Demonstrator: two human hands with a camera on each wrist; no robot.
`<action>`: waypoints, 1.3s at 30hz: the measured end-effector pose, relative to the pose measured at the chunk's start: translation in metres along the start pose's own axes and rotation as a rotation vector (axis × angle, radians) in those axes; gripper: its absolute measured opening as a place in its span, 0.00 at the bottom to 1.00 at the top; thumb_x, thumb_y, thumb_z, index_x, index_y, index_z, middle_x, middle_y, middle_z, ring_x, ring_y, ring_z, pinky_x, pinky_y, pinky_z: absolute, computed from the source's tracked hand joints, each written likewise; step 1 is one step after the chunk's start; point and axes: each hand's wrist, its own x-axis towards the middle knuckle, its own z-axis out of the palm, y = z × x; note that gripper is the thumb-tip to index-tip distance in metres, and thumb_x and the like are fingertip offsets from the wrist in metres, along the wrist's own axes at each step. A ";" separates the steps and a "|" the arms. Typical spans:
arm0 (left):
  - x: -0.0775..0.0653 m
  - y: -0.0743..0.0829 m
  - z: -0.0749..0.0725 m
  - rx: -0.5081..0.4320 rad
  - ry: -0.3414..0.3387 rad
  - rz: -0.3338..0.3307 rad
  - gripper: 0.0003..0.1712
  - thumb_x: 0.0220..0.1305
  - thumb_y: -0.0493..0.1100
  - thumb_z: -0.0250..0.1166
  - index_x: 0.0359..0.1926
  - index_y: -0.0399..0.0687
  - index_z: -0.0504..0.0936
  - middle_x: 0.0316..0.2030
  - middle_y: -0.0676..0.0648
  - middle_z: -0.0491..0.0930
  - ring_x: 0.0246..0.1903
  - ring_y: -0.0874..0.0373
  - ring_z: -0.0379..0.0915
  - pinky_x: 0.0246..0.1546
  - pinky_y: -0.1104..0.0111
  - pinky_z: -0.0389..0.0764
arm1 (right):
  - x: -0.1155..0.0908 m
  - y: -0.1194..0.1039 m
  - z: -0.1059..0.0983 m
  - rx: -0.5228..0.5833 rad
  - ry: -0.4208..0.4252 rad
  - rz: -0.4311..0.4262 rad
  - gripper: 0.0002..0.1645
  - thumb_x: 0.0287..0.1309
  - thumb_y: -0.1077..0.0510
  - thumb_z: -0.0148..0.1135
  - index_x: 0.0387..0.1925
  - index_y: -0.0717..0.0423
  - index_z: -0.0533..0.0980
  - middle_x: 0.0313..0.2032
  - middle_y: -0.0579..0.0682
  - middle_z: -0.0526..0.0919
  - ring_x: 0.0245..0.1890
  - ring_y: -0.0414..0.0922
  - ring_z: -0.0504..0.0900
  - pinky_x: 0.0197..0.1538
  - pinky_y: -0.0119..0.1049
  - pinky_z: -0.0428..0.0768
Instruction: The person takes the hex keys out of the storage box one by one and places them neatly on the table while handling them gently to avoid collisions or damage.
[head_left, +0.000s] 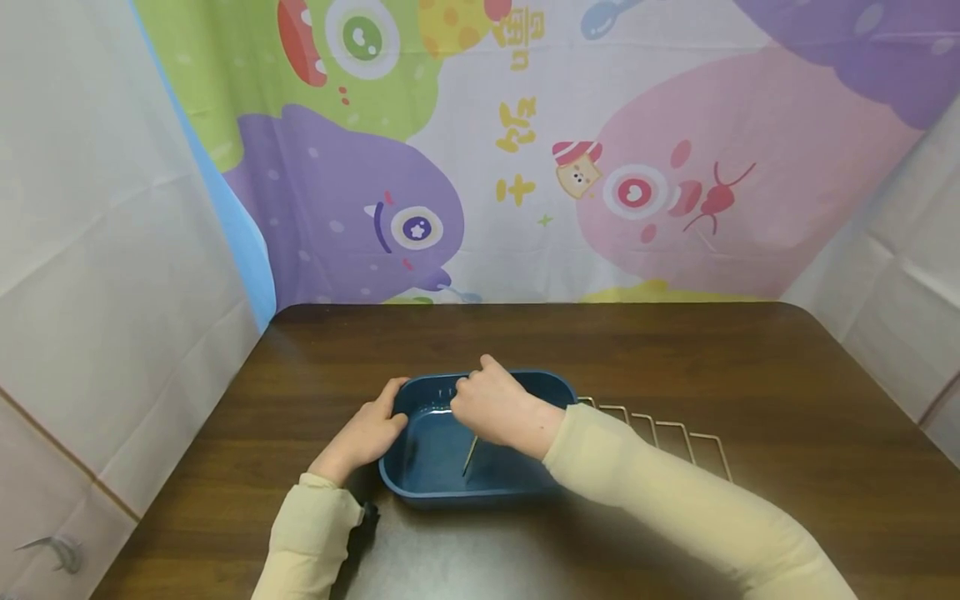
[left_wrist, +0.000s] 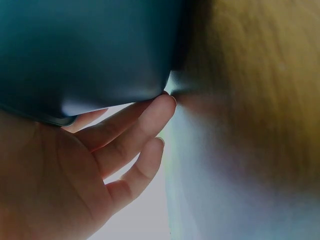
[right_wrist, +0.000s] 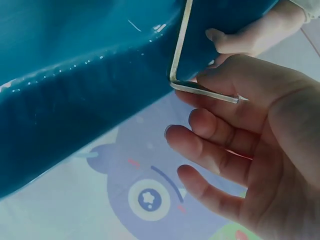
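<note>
A dark blue rectangular tray (head_left: 480,498) with rounded corners sits on the table. My left hand (head_left: 367,429) grips its left end, thumb over the rim; in the left wrist view, the fingers (left_wrist: 157,115) lie against the outer wall. Above the tray, my right hand (head_left: 498,408) pinches the short arm of an L-shaped metal hex key (right_wrist: 180,45) between thumb and forefinger. The key's long arm slants down into the tray in the head view; whether its tip touches the bottom I cannot tell. The other right-hand fingers are loosely bent.
Several more L-shaped metal keys (head_left: 724,458) lie in a row on the brown wooden table (head_left: 810,400), right of the tray, partly hidden by my right sleeve (head_left: 637,467). A cartoon-printed cloth (head_left: 517,250) hangs behind the table, and pale walls flank it.
</note>
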 end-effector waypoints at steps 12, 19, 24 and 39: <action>0.000 0.002 -0.001 0.000 -0.001 0.013 0.29 0.61 0.41 0.45 0.65 0.49 0.54 0.59 0.35 0.66 0.41 0.49 0.74 0.38 0.58 0.75 | -0.021 0.010 0.001 0.046 0.199 0.032 0.10 0.51 0.57 0.59 0.18 0.46 0.80 0.18 0.42 0.77 0.17 0.38 0.70 0.28 0.34 0.62; 0.000 0.001 0.000 0.004 0.002 0.017 0.29 0.61 0.41 0.45 0.64 0.49 0.54 0.59 0.35 0.66 0.41 0.49 0.74 0.40 0.56 0.75 | -0.031 0.014 0.006 0.041 0.293 0.043 0.10 0.51 0.55 0.58 0.17 0.47 0.77 0.14 0.41 0.71 0.15 0.38 0.65 0.26 0.33 0.58; 0.001 0.001 0.000 0.005 0.003 0.020 0.29 0.61 0.41 0.45 0.64 0.49 0.54 0.58 0.35 0.67 0.40 0.49 0.74 0.40 0.56 0.75 | -0.040 0.016 0.007 0.035 0.357 0.071 0.10 0.48 0.48 0.62 0.20 0.47 0.77 0.17 0.41 0.73 0.17 0.38 0.70 0.28 0.33 0.64; 0.000 -0.001 0.002 0.004 0.003 0.007 0.29 0.61 0.41 0.45 0.65 0.49 0.54 0.59 0.35 0.66 0.40 0.49 0.74 0.39 0.57 0.75 | -0.069 0.027 0.016 0.250 0.446 0.141 0.16 0.48 0.51 0.66 0.21 0.51 0.67 0.16 0.42 0.68 0.15 0.37 0.63 0.23 0.29 0.54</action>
